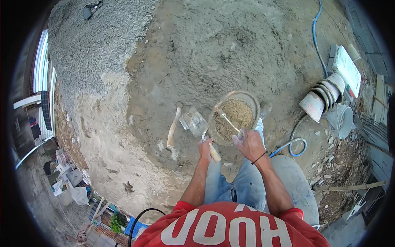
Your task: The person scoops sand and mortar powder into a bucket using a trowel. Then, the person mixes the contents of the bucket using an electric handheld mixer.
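Note:
My left hand is closed around a trowel; its flat, mortar-smeared blade points away from me and its wooden handle end sticks out below my fist. The blade is beside the left rim of a round bucket. Inside the bucket lies wet brown mortar. Closed too, my right hand is at the near right rim on a thin rod that crosses over the mortar and ends in a pale knob. I cannot tell whether the rod is the bucket's handle.
A wooden handle lies on the wet ground left of the trowel. Stacked buckets, a white box and a blue hose are at the right. A grey round-edged container stands beside my right leg. Gravel spreads at the upper left.

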`<state>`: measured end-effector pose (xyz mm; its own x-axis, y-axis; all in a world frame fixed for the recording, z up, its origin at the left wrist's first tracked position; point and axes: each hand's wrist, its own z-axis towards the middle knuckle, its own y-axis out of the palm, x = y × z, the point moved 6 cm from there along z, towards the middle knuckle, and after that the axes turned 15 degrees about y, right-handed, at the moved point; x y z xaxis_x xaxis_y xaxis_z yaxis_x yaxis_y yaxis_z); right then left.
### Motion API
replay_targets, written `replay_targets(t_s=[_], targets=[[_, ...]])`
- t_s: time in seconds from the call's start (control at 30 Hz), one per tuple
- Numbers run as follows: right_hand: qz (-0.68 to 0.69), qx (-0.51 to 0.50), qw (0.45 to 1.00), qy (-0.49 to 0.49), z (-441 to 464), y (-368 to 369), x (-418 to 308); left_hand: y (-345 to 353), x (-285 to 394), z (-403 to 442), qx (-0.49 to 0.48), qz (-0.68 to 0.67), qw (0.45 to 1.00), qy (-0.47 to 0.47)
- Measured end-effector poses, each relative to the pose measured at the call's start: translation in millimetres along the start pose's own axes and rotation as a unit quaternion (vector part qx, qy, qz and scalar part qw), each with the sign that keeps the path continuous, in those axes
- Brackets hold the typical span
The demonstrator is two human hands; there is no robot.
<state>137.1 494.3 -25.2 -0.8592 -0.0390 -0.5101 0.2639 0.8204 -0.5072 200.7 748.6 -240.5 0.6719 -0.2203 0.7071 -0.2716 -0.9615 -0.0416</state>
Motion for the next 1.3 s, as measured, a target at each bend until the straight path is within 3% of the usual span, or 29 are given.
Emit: replay_targets(t_s=[0.07,0.17,0.23,0.37,0.43,0.53,0.73,0.8,0.83,0.93,1.0,1.17,1.23,1.3], targets=[[-0.049,-0.006,0.996,-0.080,61.7,-11.8,-22.7,44.7,27.3,3.4,0.044,-0.068,0.997,0.015],[-0.131,-0.043,0.985,-0.106,128.4,2.6,-1.4,99.2,8.7,10.1,0.009,-0.019,1.000,0.004],[-0.186,0.010,0.963,-0.194,164.0,4.6,8.2,139.0,2.7,21.1,0.037,-0.052,0.998,-0.014],[-0.247,-0.024,0.946,-0.209,191.0,11.5,29.5,172.1,-24.6,35.8,0.076,-0.167,0.982,-0.042],[-0.199,0.027,0.939,-0.280,185.0,3.7,30.4,184.5,-39.9,37.0,0.081,-0.204,0.974,-0.059],[-0.201,-0.004,0.951,-0.235,178.6,2.8,34.5,188.8,-56.6,34.7,0.094,-0.227,0.966,-0.083],[-0.208,-0.002,0.965,-0.158,145.7,0.4,38.7,156.9,-86.7,23.1,0.067,-0.211,0.961,-0.166],[-0.173,0.001,0.975,-0.139,135.8,13.6,66.7,122.6,-80.4,9.2,0.052,-0.052,0.981,-0.179],[-0.172,0.006,0.976,-0.134,134.0,21.7,78.2,100.0,-95.0,18.7,0.026,0.033,0.990,-0.133],[-0.192,0.053,0.968,-0.155,120.5,19.2,75.3,55.8,-86.4,19.6,-0.031,0.061,0.995,-0.066],[-0.147,-0.005,0.982,-0.119,103.4,-8.7,49.9,40.5,-32.1,3.7,-0.017,0.138,0.988,-0.073],[-0.124,0.031,0.991,-0.047,118.0,-32.8,94.3,-13.5,21.8,5.6,-0.014,0.211,0.977,0.032],[-0.101,0.054,0.992,-0.046,129.8,-63.8,101.8,-49.7,-3.5,26.6,0.010,0.146,0.989,0.023],[-0.022,0.002,1.000,0.010,139.1,-89.3,120.8,-48.0,16.4,11.5,0.059,0.147,0.987,0.001]])
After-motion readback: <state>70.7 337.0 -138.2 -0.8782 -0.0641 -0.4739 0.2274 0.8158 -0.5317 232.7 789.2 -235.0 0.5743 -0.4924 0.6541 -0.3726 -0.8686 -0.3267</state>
